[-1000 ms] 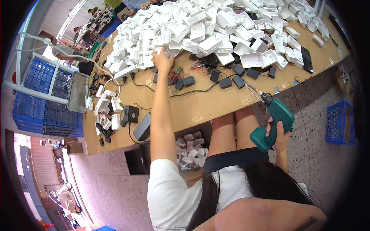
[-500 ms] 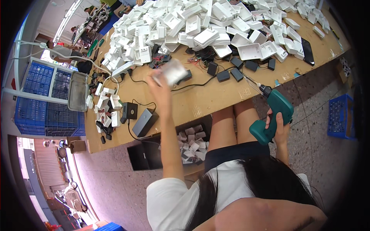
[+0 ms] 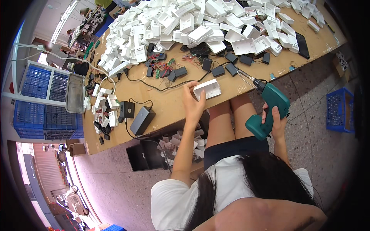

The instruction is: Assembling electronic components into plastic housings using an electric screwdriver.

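Observation:
Near the table's front edge, my left hand [image 3: 194, 102] grips a white plastic housing [image 3: 208, 89], its hollow side facing up. My right hand [image 3: 274, 117] is wrapped round the handle of a green cordless drill [image 3: 268, 107], just off the table edge. The drill's bit points up and left over the table, toward several small black boxes [image 3: 231, 69]. Loose red wires and small green circuit boards [image 3: 158, 69] lie beyond my left hand. A large heap of white plastic housings [image 3: 165, 27] covers the back of the table.
On the table's left are a black adapter [image 3: 126, 111], a dark grey block [image 3: 142, 121] and a strip of small white and black parts [image 3: 104, 102]. A black phone [image 3: 302, 45] lies at the right. Below are a bin of white pieces [image 3: 181, 144] and a blue crate [image 3: 340, 109].
My left hand has moved right and nearer the drill, carrying the white housing, which was blurred before. My right hand and the drill have barely moved.

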`<act>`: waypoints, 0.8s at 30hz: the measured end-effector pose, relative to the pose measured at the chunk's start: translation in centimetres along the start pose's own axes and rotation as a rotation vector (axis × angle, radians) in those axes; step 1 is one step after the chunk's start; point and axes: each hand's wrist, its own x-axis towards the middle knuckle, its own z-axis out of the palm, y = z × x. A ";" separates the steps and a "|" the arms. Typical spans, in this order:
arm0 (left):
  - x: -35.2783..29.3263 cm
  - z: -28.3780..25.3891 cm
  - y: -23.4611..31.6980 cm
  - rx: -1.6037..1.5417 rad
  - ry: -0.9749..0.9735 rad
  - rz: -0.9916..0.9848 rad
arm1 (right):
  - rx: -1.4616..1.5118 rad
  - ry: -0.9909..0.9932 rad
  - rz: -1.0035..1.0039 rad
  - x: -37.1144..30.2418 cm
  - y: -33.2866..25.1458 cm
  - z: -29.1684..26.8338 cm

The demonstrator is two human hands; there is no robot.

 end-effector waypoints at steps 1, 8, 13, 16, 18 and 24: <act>0.1 -0.4 0.7 0.056 -0.010 0.097 | 0.001 0.016 -0.006 -0.1 0.0 -0.1; 13.7 -4.6 -3.6 0.670 0.176 0.316 | 0.025 0.117 -0.041 0.1 -0.4 0.3; 19.5 -5.1 -6.5 0.927 -0.053 -0.069 | -0.017 0.020 -0.028 -0.3 -0.8 -0.9; 20.3 -5.9 -7.2 0.992 -0.075 -0.120 | -0.004 0.023 -0.031 0.1 -0.6 -1.2; 20.3 -6.5 -7.4 0.714 0.014 -0.117 | 0.001 0.028 -0.033 0.5 -0.2 -1.1; 16.2 -10.8 -6.5 -0.224 0.391 0.043 | 0.060 0.100 -0.048 0.7 0.0 0.2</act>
